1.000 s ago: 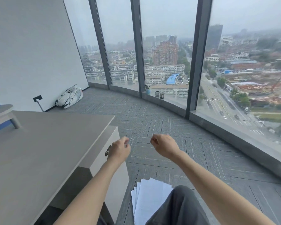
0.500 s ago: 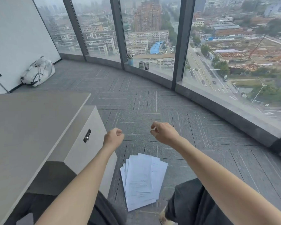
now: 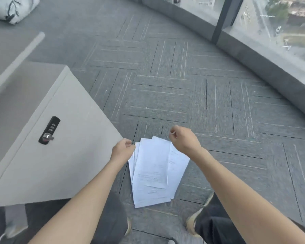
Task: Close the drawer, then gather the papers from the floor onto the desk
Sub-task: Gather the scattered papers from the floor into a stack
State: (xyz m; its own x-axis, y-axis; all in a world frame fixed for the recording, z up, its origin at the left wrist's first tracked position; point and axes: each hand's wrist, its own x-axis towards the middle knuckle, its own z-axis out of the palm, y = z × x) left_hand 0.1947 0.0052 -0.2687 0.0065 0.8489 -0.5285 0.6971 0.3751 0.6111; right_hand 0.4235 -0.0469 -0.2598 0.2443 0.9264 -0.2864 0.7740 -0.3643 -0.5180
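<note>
Papers (image 3: 152, 171) lie fanned on the carpet (image 3: 165, 95); left hand (image 3: 122, 150) and right hand (image 3: 183, 139), loosely curled and empty, should square them first.

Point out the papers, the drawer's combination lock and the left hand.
papers (image 3: 152, 175): head view, on the middle of the top sheet.
combination lock (image 3: 49, 130): head view, on its black body, on the drawer front.
left hand (image 3: 122, 149): head view, on the back of the hand.

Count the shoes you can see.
2. One shoe is on the carpet right of the papers, under the right forearm. The other shoe is only a sliver beside the left trouser leg, mostly hidden.
</note>
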